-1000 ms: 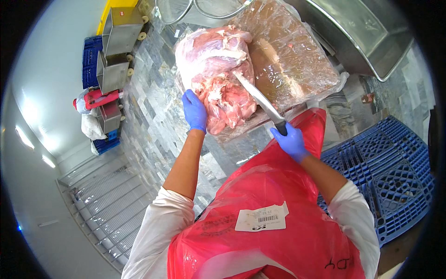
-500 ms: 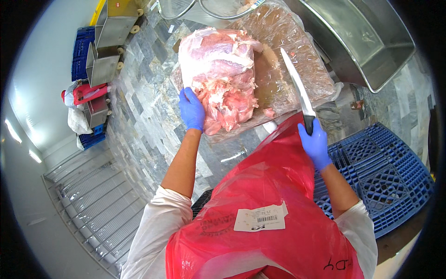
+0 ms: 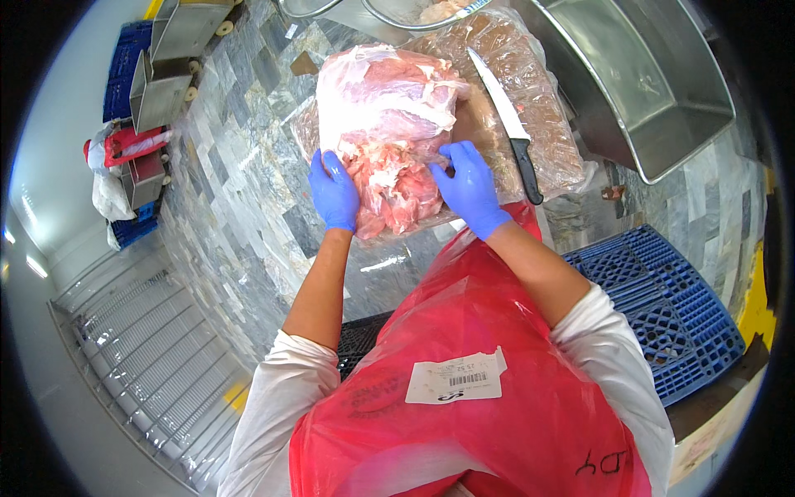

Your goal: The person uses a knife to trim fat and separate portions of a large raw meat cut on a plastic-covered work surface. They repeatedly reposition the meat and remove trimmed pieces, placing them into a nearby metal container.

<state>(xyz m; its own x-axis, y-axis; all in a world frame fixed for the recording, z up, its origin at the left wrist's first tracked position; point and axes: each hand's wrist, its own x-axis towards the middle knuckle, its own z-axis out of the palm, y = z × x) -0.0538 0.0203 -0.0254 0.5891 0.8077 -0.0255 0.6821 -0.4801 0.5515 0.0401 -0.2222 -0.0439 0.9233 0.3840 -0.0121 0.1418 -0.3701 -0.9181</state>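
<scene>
A large mound of raw meat (image 3: 389, 108) lies on a plastic-wrapped brown block (image 3: 542, 108), with ragged loose pieces of meat (image 3: 389, 186) at its near end. My left hand (image 3: 334, 192), in a blue glove, grips the left side of those near pieces. On their right side, my right hand (image 3: 470, 186), also blue-gloved, has its fingers curled against the meat. Some fingertips are hidden at the meat's edges. Right of my right hand, a knife (image 3: 509, 112) with a black handle rests on the wrapped block, its blade pointing away from me.
A deep metal tub (image 3: 638, 157) stands at the far right. Round metal-rimmed bowls (image 3: 414, 25) sit beyond the meat, one with pale pieces inside. A blue plastic pallet (image 3: 662, 315) is at the right. Metal bins (image 3: 157, 95) and a person in red (image 3: 132, 147) are at the left.
My right hand has let go of the knife, which now lies on the wrapped block, and has moved left onto the meat. My left hand stays at the meat's left side.
</scene>
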